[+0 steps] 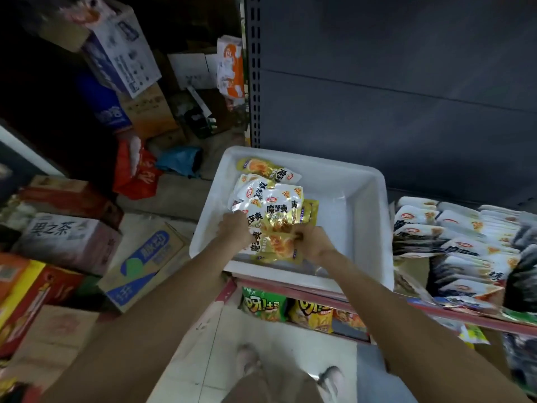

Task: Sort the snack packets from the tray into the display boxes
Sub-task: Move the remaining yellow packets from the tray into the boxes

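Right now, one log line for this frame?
stage: picking | left hand: on yellow snack packets | right hand: pinching same packets | white tray: on shelf, part full | display boxes: right, stocked

Both hands in the white tray (360, 181) on the shelf: left hand (236, 229) and right hand (312, 242) gripping yellow snack packets (279, 242); display boxes (465, 237) of packets just beside, rightward.
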A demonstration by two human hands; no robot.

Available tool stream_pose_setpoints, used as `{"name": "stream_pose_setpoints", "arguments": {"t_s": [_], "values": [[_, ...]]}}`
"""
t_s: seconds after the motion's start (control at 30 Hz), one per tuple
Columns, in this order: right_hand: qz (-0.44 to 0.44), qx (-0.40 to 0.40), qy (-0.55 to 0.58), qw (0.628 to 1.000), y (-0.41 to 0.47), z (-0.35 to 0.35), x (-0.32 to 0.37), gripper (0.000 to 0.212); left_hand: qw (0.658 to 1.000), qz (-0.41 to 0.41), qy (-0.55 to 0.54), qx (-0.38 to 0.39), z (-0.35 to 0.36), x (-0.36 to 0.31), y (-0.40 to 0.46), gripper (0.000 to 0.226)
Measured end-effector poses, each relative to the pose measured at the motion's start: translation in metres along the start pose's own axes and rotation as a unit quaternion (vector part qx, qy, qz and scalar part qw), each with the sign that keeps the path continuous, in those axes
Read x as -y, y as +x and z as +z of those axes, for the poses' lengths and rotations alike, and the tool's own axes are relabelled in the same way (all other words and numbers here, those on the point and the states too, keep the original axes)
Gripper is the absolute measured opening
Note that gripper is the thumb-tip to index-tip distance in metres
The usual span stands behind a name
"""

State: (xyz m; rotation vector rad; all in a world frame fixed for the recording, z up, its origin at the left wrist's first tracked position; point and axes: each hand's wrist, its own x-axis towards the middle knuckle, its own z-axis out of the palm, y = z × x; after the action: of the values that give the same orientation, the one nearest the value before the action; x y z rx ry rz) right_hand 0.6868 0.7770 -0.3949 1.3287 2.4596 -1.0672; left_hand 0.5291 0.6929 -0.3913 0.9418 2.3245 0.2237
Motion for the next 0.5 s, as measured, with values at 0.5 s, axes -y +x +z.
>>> {"name": "stream_pose_setpoints", "arguments": {"t_s": [0.5], "values": [[-0.093, -0.207, 0.173, 0.959, -0.071, -0.13, -0.033, 0.006, 0.875, 0.312, -0.364, -0.07, -0.034, -0.133, -0.046, 0.007]]}}
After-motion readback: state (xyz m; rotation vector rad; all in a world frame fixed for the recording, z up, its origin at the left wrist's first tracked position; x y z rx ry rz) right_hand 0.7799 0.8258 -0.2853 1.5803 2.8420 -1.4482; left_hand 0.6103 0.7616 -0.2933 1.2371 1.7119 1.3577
